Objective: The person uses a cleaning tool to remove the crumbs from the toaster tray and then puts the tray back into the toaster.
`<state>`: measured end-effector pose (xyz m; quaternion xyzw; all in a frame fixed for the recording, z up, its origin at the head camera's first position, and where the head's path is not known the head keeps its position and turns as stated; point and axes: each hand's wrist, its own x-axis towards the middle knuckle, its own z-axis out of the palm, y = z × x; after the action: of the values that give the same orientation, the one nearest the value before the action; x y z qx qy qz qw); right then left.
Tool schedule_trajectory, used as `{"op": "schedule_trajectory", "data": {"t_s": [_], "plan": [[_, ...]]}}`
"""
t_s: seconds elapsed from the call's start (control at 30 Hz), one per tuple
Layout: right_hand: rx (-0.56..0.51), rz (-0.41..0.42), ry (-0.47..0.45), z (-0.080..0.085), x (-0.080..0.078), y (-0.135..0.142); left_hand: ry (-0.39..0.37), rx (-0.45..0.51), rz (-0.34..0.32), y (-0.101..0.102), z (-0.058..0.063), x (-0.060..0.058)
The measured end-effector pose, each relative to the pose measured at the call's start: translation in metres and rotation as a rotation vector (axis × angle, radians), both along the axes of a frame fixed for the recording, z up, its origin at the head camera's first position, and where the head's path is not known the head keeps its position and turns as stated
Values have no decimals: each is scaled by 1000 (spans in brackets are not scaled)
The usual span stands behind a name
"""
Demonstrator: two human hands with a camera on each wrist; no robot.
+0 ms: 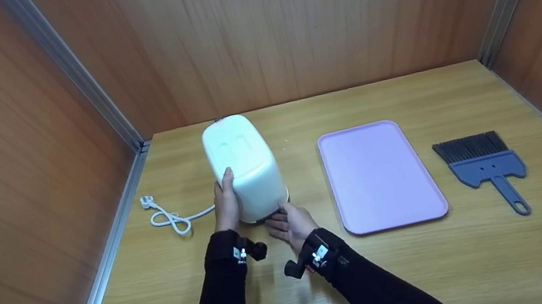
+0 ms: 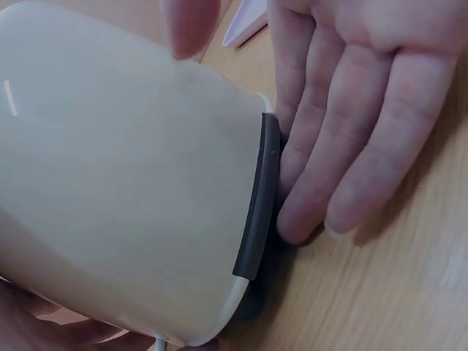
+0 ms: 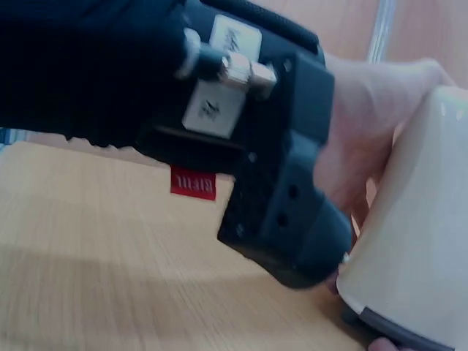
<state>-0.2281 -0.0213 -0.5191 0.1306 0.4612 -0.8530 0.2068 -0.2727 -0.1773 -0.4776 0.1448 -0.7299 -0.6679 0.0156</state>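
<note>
A glossy white rounded corded appliance (image 1: 253, 176) is tilted on the table, with its underside mostly hidden. My left hand (image 1: 226, 202) grips its left side, thumb on the upper face. At the near lower edge, my right hand (image 1: 293, 223) has its thumb against the body and its fairly straight fingers reaching beneath. In the left wrist view those fingers (image 2: 351, 124) lie close behind a dark strip (image 2: 259, 197) along the bottom edge. From the appliance's left side runs a white cord (image 1: 197, 215), looped on the table and ending in a plug (image 1: 147, 201).
A lilac tray (image 1: 384, 177) lies right of the appliance. Farther right is a blue-grey hand brush (image 1: 488, 169) with dark bristles pointing away. Wood-grain panels (image 1: 295, 28) wall in the table (image 1: 431, 268) at the back and both sides.
</note>
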Motion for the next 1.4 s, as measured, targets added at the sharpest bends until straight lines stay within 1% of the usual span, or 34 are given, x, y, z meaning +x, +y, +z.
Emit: {"op": "schedule_trajectory", "data": {"t_s": [0.1,0.23,0.47,0.67,0.7,0.73,0.8,0.87,0.9,0.93,0.97,1.1,1.23,1.4], "plan": [[-10,-5,-8,-3,-2,0,5,-1,2,-1,-1,0],[-8,4,8,-7,-4,1,9,-4,3,-1,-2,0],[-2,17,16,-11,-7,3,26,-8,-21,-1,0,0],[-16,30,7,-12,-9,5,46,51,-64,-5,0,2],[-22,32,7,-13,-9,5,79,78,-78,-9,-7,-1],[-26,34,11,-13,-9,5,82,105,-87,-10,-7,1],[-35,38,14,-13,-9,6,49,179,-87,-10,-9,7],[-45,42,16,-12,-8,7,-4,270,-77,-10,-11,12],[-49,46,17,-12,-7,7,-32,322,-67,-9,-12,16],[-50,49,19,-12,-7,7,-86,360,-41,-5,-6,23],[-50,51,18,-11,-6,7,-115,391,-21,-5,-7,25],[-46,52,18,-9,-5,6,-140,497,18,-5,-8,25],[-52,58,10,-5,-6,5,-137,535,35,-7,-7,21],[-78,62,-7,-1,-7,5,-145,470,44,-9,-10,20]]}}
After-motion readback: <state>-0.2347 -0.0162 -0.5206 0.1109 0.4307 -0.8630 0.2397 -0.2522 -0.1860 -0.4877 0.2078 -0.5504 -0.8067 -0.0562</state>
